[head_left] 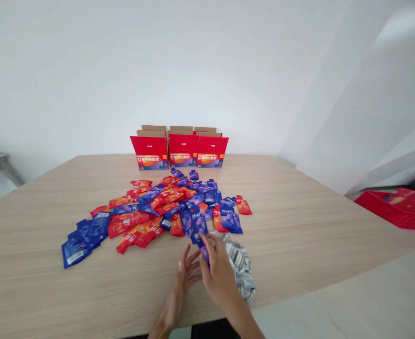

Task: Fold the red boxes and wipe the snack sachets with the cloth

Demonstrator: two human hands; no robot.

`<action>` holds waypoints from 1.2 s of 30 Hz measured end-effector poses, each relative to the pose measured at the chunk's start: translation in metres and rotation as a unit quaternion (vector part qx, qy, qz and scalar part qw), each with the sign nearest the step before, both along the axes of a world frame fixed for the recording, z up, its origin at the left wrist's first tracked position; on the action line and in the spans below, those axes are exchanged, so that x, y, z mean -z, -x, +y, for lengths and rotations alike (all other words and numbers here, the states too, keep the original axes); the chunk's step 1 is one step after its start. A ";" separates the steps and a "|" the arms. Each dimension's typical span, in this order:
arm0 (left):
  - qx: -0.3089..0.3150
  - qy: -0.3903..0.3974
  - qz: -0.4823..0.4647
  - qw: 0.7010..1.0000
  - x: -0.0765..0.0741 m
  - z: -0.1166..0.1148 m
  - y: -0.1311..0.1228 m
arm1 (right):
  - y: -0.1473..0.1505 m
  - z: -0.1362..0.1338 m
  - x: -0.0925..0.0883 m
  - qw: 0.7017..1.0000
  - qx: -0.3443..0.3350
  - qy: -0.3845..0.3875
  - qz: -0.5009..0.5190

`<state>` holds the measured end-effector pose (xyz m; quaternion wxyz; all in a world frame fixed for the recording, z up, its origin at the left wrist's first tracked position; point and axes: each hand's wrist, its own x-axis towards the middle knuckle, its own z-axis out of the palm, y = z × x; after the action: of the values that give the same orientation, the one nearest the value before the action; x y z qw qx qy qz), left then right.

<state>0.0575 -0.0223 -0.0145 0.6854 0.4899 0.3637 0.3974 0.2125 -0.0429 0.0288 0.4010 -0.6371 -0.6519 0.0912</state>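
Between the thumb and fingers of my right hand (217,270) is a blue pouch (204,252), its lower part covered by the fingers. Just to its left, my left hand (185,275) has its fingers spread and holds nothing. Beyond both hands lies a heap of small red pouches (151,230) and blue pouches (194,221), mixed and overlapping. Under and beside my right hand a crumpled grey-striped cloth (242,266) rests on the wooden table (299,235).
Three red-and-blue boxes (151,160) with raised flaps stand in a row behind the heap, near the wall. Several blue pouches (75,252) lie overlapped at the left. Past the table's right edge sits another red box (394,212).
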 end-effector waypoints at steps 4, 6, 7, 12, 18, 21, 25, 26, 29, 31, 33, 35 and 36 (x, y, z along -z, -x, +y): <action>-0.183 0.132 -0.053 0.973 0.014 -0.003 -0.002 | 0.044 -0.023 -0.005 0.986 -0.129 0.101 -0.039; -0.250 0.165 -0.079 0.951 0.015 -0.003 -0.002 | 0.038 -0.027 -0.018 0.966 -0.210 0.139 -0.062; -0.264 0.178 -0.096 0.943 0.013 -0.003 -0.003 | 0.030 -0.027 -0.025 0.957 -0.243 0.142 -0.070; -0.251 0.174 -0.118 0.945 -0.009 -0.004 -0.005 | -0.031 -0.025 -0.032 0.987 -0.117 0.021 -0.107; -0.232 0.208 -0.132 0.941 -0.029 -0.007 -0.006 | -0.080 -0.029 0.030 0.984 0.055 0.010 -0.167; -0.203 0.227 -0.163 0.938 -0.035 -0.009 -0.005 | -0.082 -0.031 0.045 0.987 0.041 0.032 -0.149; -0.167 0.238 -0.204 0.935 -0.039 -0.011 -0.004 | -0.078 -0.028 0.040 0.994 0.019 0.029 -0.105; -0.160 0.238 -0.213 0.934 -0.038 -0.011 -0.004 | -0.075 -0.027 0.037 0.996 0.006 0.017 -0.086; -0.156 0.241 -0.234 0.929 -0.029 -0.010 -0.004 | -0.054 -0.029 0.024 0.998 -0.055 -0.031 -0.004; -0.158 0.246 -0.238 0.926 -0.019 -0.009 -0.003 | -0.029 -0.033 0.016 0.992 -0.105 -0.049 0.053; -0.170 0.239 -0.222 0.930 -0.008 -0.007 -0.001 | 0.002 -0.036 0.010 0.985 -0.143 -0.043 0.086; -0.195 0.219 -0.197 0.936 0.001 -0.007 0.001 | 0.029 -0.035 0.007 0.983 -0.155 -0.040 0.095; -0.209 0.203 -0.185 0.939 0.005 -0.007 0.001 | 0.039 -0.032 0.006 0.983 -0.150 -0.045 0.098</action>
<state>0.0562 -0.0297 -0.0190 0.7271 0.1710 0.3977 0.5328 0.1738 -0.0750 0.0227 0.4731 -0.5016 -0.7010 0.1824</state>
